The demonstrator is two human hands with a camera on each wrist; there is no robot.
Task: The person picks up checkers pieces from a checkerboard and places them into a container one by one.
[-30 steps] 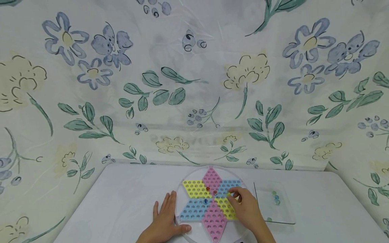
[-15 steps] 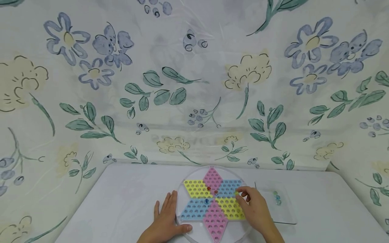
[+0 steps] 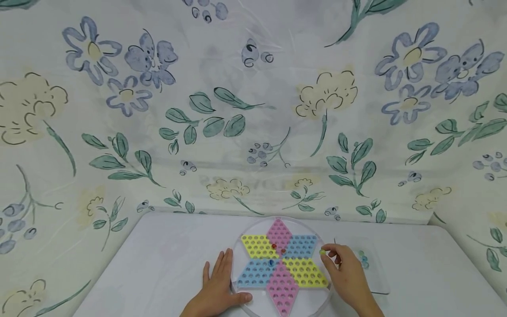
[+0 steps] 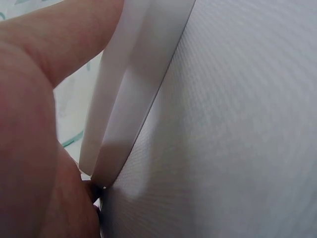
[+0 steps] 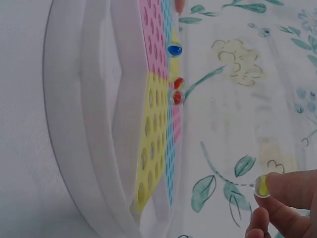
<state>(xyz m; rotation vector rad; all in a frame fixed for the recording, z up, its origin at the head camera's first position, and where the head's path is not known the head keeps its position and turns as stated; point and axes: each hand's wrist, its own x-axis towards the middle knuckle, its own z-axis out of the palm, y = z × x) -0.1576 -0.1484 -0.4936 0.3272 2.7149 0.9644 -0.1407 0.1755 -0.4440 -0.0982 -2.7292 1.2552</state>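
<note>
My right hand (image 3: 346,270) pinches a clear marble with a yellow-green core (image 5: 262,186) between thumb and fingertips, over the right rim of the round Chinese checkers board (image 3: 244,297). Against the board's left edge lies my left hand (image 3: 218,284), fingers straight and thumb on the rim; in the left wrist view the thumb crosses the white side wall (image 4: 126,99). Near the star's centre sit two red marbles, one of them the upper red marble (image 3: 274,246), and a blue marble (image 3: 271,263). The star has pink, yellow and blue points full of round holes.
To the right of the board lies a clear square tray (image 3: 378,281), partly behind my right hand, with several green and blue marbles (image 3: 363,259) in it. The white table (image 3: 166,246) meets a flowered cloth backdrop (image 3: 269,110) at the back.
My right hand has moved right with the marble, from above the blue point to the board's right rim, and now covers part of the tray. My left hand stays at the board's edge.
</note>
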